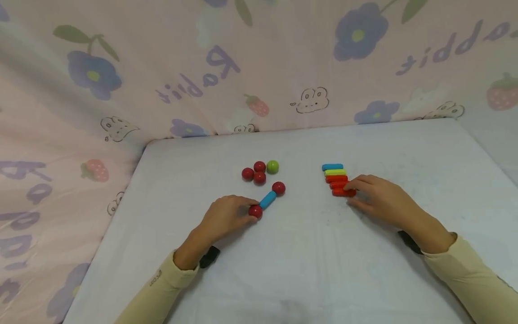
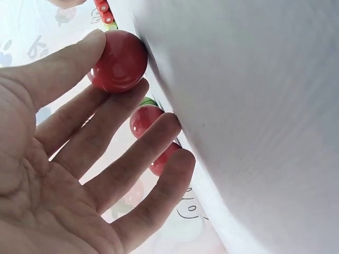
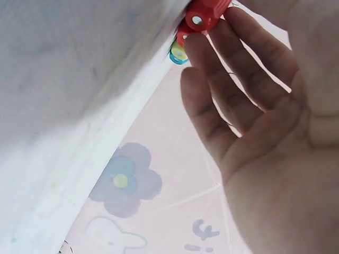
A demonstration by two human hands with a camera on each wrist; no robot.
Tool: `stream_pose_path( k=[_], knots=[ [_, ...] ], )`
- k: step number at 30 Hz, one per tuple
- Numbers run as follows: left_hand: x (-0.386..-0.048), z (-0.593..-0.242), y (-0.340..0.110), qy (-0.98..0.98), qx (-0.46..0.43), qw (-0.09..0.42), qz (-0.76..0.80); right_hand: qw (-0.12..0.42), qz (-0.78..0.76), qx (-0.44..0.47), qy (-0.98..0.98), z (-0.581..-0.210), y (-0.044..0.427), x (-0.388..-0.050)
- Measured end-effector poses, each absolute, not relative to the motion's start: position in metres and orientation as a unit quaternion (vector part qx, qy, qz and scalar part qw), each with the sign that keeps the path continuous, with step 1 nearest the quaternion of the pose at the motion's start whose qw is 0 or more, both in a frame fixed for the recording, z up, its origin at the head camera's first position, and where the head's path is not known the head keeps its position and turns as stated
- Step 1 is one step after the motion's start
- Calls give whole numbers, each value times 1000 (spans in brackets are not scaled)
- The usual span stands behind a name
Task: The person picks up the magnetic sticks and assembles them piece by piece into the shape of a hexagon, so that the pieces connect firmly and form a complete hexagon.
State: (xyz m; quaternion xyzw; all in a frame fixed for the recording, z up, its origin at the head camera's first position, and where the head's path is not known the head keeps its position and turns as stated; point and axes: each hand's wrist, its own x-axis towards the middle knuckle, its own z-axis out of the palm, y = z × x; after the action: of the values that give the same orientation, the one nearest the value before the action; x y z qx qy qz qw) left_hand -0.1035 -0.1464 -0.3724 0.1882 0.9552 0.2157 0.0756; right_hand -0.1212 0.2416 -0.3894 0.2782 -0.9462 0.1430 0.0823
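Ball (image 1: 256,212): pinched by left hand (image 1: 226,219), other fingers spread, probably steadying blue stick (image 1: 267,200) beyond fingertips.
Red stick (image 1: 339,192): straddled by half-curled right hand (image 1: 380,201); cannot tell if gripped.

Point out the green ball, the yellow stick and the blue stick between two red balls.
Green ball (image 1: 273,167), head view, its visible middle.
Yellow stick (image 1: 335,172), head view, middle of its length.
Blue stick (image 1: 267,200), head view, middle of its length.

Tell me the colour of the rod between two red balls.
The rod is blue; head view shows it best.
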Motion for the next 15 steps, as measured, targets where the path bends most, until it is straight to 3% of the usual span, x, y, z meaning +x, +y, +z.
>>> stream_pose_path(
  k=[5,15],
  knots=[
    [-102,-372,-147,955,181,86,220,45,144,255,-955,-387,241,-119],
    [-105,-370,-149,953,191,87,219,34,152,245,-957,-386,242,-120]
  ],
)
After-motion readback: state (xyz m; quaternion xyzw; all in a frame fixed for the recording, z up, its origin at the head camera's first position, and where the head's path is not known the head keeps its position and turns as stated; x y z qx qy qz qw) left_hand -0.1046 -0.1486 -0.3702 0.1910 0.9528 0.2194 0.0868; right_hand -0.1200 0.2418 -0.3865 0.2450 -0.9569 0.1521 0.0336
